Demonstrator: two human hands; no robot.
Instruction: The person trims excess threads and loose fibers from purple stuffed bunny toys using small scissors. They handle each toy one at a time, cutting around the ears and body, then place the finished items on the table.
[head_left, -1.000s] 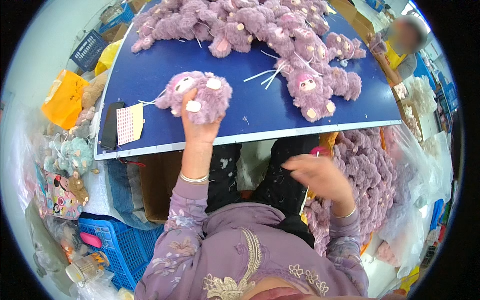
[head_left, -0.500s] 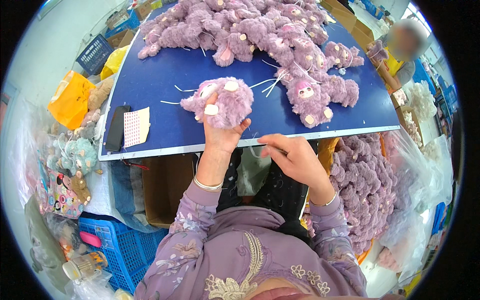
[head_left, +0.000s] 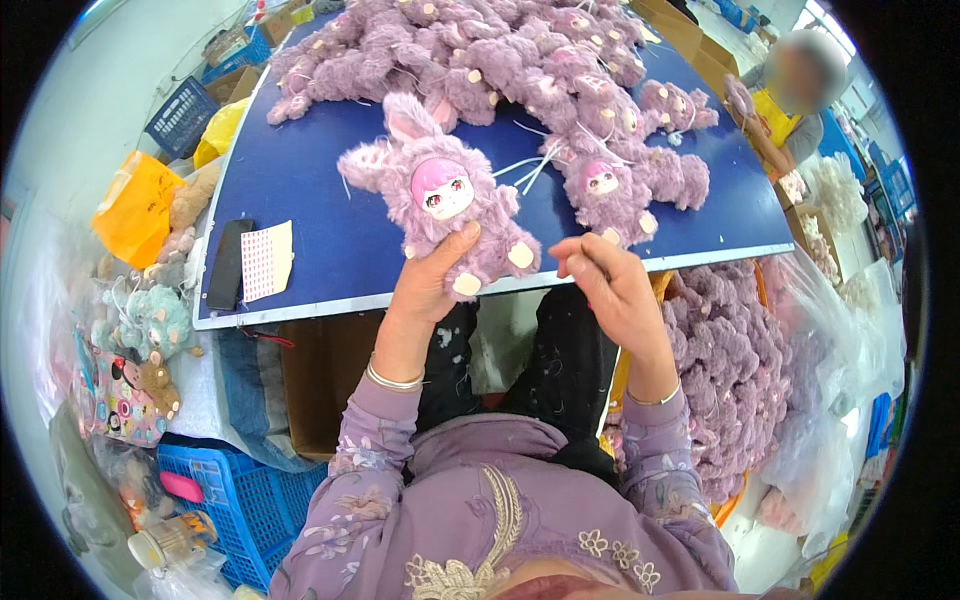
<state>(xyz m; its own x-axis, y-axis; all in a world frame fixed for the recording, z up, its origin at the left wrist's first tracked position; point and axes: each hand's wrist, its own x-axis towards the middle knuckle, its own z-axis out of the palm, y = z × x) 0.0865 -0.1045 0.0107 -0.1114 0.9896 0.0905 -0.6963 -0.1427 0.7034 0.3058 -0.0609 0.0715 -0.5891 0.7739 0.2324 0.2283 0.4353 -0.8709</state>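
Note:
A fluffy purple plush bunny doll, with a pink-haired face and long ears, is upright in my left hand over the table's near edge. My left thumb presses its front, below the face. The doll's pale feet point toward me. My right hand is just right of the doll, apart from it, with the fingers curled and the thumb and forefinger together; whatever they may pinch is too small to make out. Another plush bunny lies beyond my right hand, with thin white ties beside it.
A large heap of purple plush dolls covers the far side of the blue table. A black phone and a sticker sheet lie at left. More plush fills a bag at right. A co-worker is at far right.
My left hand has turned the doll upright, so its face and ears now show toward me. My right hand has moved slightly right and up, and the white strip at its fingertips no longer shows.

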